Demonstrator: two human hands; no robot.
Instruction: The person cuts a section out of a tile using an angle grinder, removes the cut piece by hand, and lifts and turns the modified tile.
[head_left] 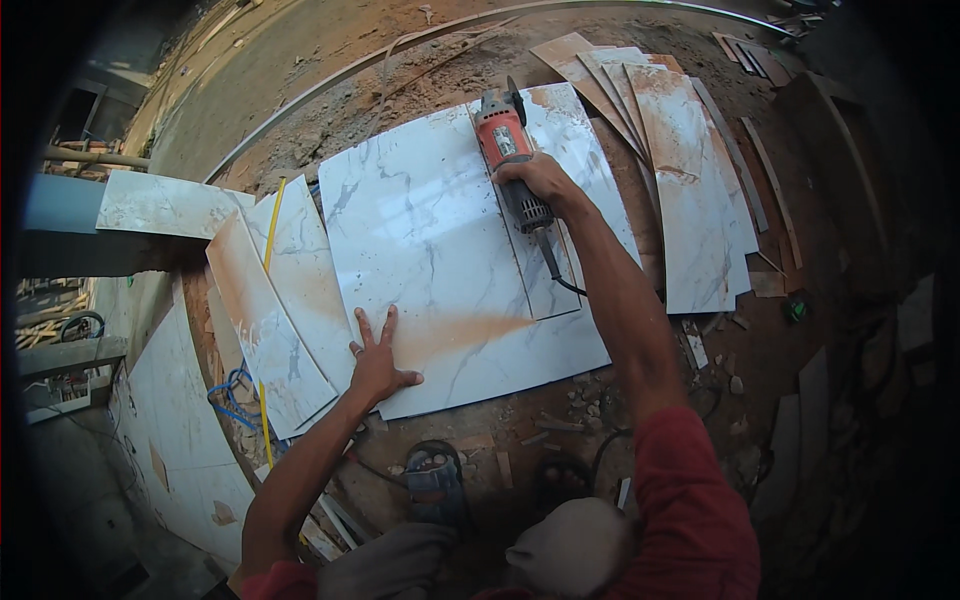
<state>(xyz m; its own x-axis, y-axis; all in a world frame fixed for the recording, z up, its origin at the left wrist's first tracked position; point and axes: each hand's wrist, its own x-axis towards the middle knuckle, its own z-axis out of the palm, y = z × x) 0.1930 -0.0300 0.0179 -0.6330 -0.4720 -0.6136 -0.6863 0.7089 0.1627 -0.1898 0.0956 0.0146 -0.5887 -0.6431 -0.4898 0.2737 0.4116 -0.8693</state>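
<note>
A large white marble-patterned tile (420,230) lies flat on the ground in front of me. My right hand (540,180) grips a red and black angle grinder (503,137), whose head points away from me near the tile's far edge. A narrow tile strip (545,270) lies beneath the grinder, its long edge running toward me. My left hand (376,365) rests on the tile's near left part, fingers spread. Orange-brown dust (460,335) streaks the surface between that hand and the strip's near end.
Cut tile pieces (685,170) are fanned in a stack at the right. More tile pieces (265,330) lie at the left beside a yellow measuring tape (270,235) and a blue cord (232,400). Tile scraps and rubble (560,425) lie around my sandalled feet (435,475).
</note>
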